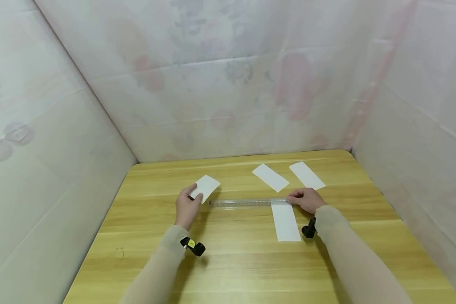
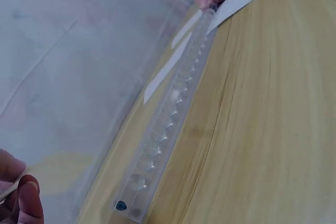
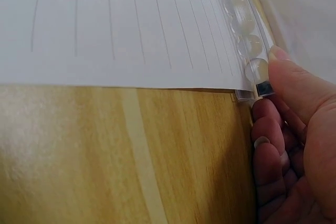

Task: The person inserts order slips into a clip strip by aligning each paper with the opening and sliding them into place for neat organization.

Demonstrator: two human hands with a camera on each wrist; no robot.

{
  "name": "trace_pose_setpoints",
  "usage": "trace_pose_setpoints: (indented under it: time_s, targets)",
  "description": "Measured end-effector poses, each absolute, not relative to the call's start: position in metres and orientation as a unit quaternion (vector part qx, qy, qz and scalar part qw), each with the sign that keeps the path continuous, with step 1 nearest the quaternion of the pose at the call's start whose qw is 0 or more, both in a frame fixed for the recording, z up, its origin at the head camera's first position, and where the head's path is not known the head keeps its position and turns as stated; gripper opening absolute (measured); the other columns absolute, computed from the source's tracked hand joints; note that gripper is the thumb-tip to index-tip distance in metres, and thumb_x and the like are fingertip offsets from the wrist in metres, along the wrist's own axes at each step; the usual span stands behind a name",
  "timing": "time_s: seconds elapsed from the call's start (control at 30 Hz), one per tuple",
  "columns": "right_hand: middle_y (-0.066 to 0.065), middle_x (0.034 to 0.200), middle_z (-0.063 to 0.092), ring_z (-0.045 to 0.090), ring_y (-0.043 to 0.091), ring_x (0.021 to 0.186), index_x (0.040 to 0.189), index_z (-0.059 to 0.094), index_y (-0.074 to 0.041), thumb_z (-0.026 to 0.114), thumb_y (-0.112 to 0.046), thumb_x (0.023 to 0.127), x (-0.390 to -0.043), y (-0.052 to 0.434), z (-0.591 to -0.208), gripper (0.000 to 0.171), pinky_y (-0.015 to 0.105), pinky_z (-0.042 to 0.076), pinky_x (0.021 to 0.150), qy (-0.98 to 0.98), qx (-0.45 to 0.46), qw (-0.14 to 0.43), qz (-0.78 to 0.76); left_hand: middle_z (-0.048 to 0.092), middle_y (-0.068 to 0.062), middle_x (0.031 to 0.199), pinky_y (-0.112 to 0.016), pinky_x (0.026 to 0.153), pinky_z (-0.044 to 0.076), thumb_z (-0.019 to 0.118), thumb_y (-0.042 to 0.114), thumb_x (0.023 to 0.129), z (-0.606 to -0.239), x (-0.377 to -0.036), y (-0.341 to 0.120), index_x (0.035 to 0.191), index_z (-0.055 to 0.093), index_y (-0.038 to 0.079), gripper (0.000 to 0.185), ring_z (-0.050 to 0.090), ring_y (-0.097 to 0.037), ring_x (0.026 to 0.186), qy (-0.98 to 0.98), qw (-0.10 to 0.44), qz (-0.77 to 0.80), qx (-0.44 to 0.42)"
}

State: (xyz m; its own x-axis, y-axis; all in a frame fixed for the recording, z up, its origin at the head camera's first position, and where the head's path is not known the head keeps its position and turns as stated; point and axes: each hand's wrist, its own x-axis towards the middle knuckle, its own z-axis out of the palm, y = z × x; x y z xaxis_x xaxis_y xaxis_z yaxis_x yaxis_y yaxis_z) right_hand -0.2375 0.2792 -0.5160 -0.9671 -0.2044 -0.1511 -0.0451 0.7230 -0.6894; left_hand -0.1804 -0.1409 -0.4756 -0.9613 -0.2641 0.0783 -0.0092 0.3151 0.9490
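My left hand pinches a small white sheet of paper between thumb and fingers, held tilted over the table near the left end of a clear plastic strip. A row of round transparent rings runs along this strip, with a small dark piece at its left end. At the other end, my right hand grips the strip between thumb and curled fingers. A lined white sheet meets the strip at its right part and extends toward me across the table.
Two more white paper slips, one left of the other, lie beyond the strip at the back right. The wooden table is bounded by pale printed cloth walls at the back and sides.
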Motion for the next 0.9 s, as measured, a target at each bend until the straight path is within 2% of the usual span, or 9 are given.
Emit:
trace_pose_setpoints:
  time_s: [0.17,0.27,0.33,0.37,0.43,0.6,0.63,0.8,0.9]
  targets:
    - [0.001,0.102,0.066,0.058,0.022,0.097,0.102,0.072,-0.018,0.063,-0.049,0.09,-0.23,0.282,-0.522,0.035,0.044,0.045,0.087,0.924,-0.066,0.111,-0.36,0.055,-0.013,0.097,-0.023,0.057,0.045,0.054,0.016,0.098,-0.48,-0.164,-0.142,0.131,0.059,0.007,0.034,0.053,-0.026,0.077,-0.759,0.095,-0.636,0.1]
    - [0.002,0.102,0.066,0.058,0.023,0.096,0.101,0.072,-0.017,0.063,-0.046,0.091,-0.224,0.281,-0.521,0.032,0.045,0.045,0.086,0.923,-0.06,0.108,-0.364,0.057,-0.014,0.111,-0.028,0.062,0.049,0.052,0.01,0.097,-0.481,-0.156,-0.141,0.131,0.058,0.007,0.035,0.056,-0.029,0.08,-0.745,0.088,-0.654,0.102]
    - [0.005,0.102,0.066,0.058,0.025,0.097,0.101,0.072,-0.015,0.064,-0.045,0.091,-0.22,0.28,-0.519,0.032,0.046,0.045,0.086,0.922,-0.059,0.107,-0.367,0.054,-0.013,0.125,-0.032,0.065,0.051,0.052,0.004,0.094,-0.482,-0.15,-0.141,0.131,0.058,0.006,0.037,0.057,-0.026,0.081,-0.739,0.08,-0.661,0.104]
    - [0.005,0.103,0.066,0.058,0.026,0.097,0.101,0.072,-0.015,0.064,-0.045,0.091,-0.219,0.28,-0.518,0.032,0.045,0.045,0.086,0.922,-0.056,0.109,-0.367,0.051,-0.012,0.131,-0.032,0.064,0.051,0.053,0.001,0.092,-0.483,-0.147,-0.141,0.13,0.058,0.006,0.039,0.055,-0.024,0.075,-0.74,0.075,-0.66,0.106]
    - [0.004,0.103,0.066,0.058,0.024,0.097,0.102,0.072,-0.016,0.064,-0.046,0.091,-0.217,0.279,-0.517,0.032,0.044,0.045,0.087,0.923,-0.051,0.113,-0.365,0.047,-0.01,0.134,-0.032,0.063,0.049,0.053,-0.003,0.088,-0.486,-0.141,-0.14,0.127,0.058,0.007,0.041,0.052,-0.022,0.074,-0.738,0.059,-0.664,0.108]
    - [0.005,0.104,0.066,0.058,0.024,0.096,0.103,0.072,-0.014,0.064,-0.042,0.092,-0.214,0.277,-0.513,0.031,0.044,0.045,0.086,0.923,-0.049,0.114,-0.363,0.048,-0.013,0.124,-0.029,0.066,0.047,0.055,-0.008,0.082,-0.487,-0.129,-0.138,0.127,0.056,0.005,0.047,0.05,-0.02,0.084,-0.744,0.013,-0.664,0.078]
    - [0.006,0.104,0.066,0.058,0.024,0.096,0.104,0.072,-0.013,0.064,-0.04,0.092,-0.213,0.277,-0.512,0.03,0.045,0.045,0.086,0.923,-0.05,0.113,-0.364,0.05,-0.013,0.122,-0.029,0.065,0.047,0.056,-0.007,0.082,-0.487,-0.127,-0.138,0.127,0.056,0.004,0.046,0.049,-0.019,0.082,-0.747,0.003,-0.662,0.067]
    - [0.006,0.104,0.066,0.058,0.025,0.098,0.103,0.073,-0.014,0.064,-0.041,0.092,-0.214,0.275,-0.511,0.031,0.045,0.045,0.087,0.924,-0.049,0.118,-0.36,0.055,-0.015,0.112,-0.039,0.073,0.052,0.061,0.003,0.091,-0.49,-0.115,-0.136,0.122,0.058,-0.003,0.032,0.048,-0.016,0.075,-0.736,-0.046,-0.675,0.03]
    - [0.005,0.104,0.066,0.058,0.025,0.098,0.103,0.073,-0.015,0.064,-0.043,0.092,-0.218,0.273,-0.511,0.031,0.046,0.045,0.087,0.925,-0.059,0.117,-0.357,0.057,-0.014,0.107,-0.039,0.075,0.052,0.06,0.008,0.094,-0.491,-0.109,-0.137,0.116,0.062,-0.004,0.025,0.049,-0.015,0.077,-0.732,-0.056,-0.678,0.024]
